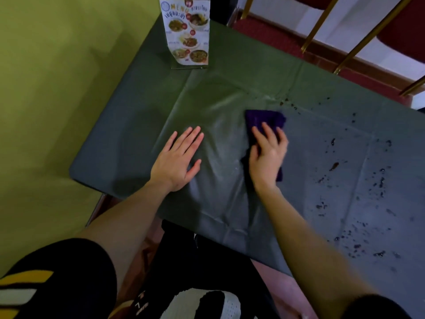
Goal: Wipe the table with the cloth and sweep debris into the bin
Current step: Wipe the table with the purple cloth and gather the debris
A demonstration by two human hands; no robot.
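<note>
Menu stand (187,33) reading "MENU" sits on green table (142,107).

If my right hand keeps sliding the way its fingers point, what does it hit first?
Probably the dark crumbs just beyond the purple cloth that the right hand presses; past them, bare table, though depth is unclear.

Dim, soft overhead glare on tablecloth (220,125); wide-angle edge bending, slight motion blur.

Glossy, creased table cover (230,93) — fuzzy purple cloth (264,120).
</note>
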